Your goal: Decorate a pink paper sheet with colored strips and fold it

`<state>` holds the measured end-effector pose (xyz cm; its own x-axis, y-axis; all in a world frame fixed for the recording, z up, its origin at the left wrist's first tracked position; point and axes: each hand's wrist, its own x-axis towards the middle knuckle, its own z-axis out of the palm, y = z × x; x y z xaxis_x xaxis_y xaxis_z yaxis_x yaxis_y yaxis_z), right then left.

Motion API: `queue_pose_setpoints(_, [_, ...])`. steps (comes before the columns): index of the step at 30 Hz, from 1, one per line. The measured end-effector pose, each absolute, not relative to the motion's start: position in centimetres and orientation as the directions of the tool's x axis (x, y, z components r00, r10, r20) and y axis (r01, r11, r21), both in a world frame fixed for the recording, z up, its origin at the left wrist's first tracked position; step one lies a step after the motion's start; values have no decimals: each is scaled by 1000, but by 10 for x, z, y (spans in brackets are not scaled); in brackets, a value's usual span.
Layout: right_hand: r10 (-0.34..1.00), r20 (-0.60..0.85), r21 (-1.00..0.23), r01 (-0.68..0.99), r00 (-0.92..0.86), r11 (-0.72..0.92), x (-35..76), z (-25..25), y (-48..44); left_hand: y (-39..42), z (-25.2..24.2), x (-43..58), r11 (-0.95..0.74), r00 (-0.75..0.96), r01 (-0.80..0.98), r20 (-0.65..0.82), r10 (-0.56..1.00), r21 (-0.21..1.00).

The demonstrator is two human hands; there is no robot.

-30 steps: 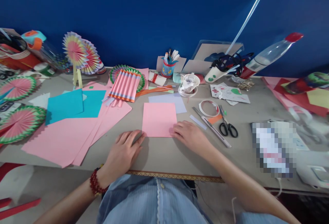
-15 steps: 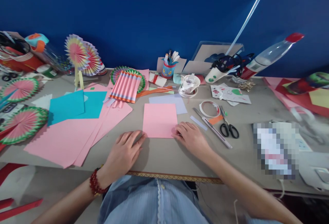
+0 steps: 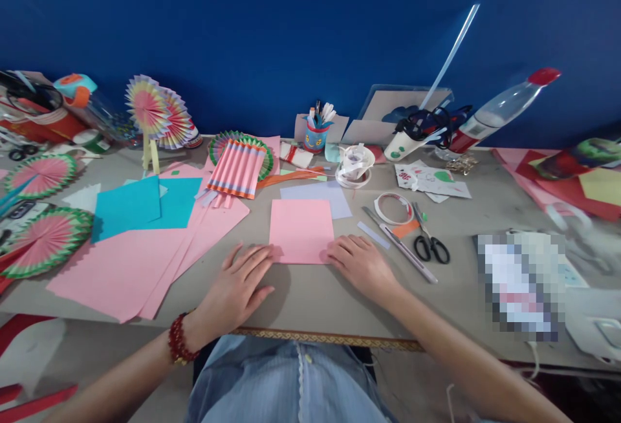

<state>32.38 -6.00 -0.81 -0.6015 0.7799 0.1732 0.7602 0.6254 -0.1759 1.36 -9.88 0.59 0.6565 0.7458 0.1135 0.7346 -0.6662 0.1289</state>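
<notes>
A pink paper square (image 3: 301, 230) lies flat on the grey table (image 3: 301, 310) in front of me. The fingertips of my left hand (image 3: 240, 287) touch its lower left corner, with the thumb apart from the fingers. At the lower right corner, the fingertips of my right hand (image 3: 363, 268) rest on the edge, fingers lying nearly flat. Behind the square is a pale lilac sheet (image 3: 340, 200). Neither hand grips anything.
Scissors (image 3: 431, 248), a long craft knife (image 3: 412, 258) and a tape roll (image 3: 394, 208) lie to the right. Large pink sheets (image 3: 121, 271) and blue sheets (image 3: 126, 206) cover the left side. Behind stand a pen cup (image 3: 316, 137) and a tilted bottle (image 3: 504, 111).
My left thumb has moved down, away from the fingers, and my left fingertips lie over the paper's corner. The right fingers have flattened a little. The camera view has shifted slightly.
</notes>
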Motion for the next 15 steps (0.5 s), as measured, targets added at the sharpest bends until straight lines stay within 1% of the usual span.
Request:
queue_pose_setpoints(2, [767, 161, -150, 753, -621, 641, 325, -6, -59, -96, 10, 26, -698, 689, 706, 113, 716, 116])
queue_pose_setpoints(5, [743, 147, -126, 733, -653, 669, 326, -3, -56, -92, 11, 46, -778, 778, 619, 50, 626, 106])
queue_pose_setpoints(7, [726, 144, -107, 719, -673, 687, 326, -2, -55, -90, 8, 56, -800, 807, 584, 8, 590, 139])
queue_pose_setpoints(9, [712, 150, -90, 708, -686, 701, 326, 0, -56, -89, 3, 59, -795, 808, 581, -8, 589, 176])
queue_pose_setpoints(15, [671, 203, -53, 676, -713, 735, 312, 0, -72, -90, -4, 56, -774, 807, 567, 1, 591, 283])
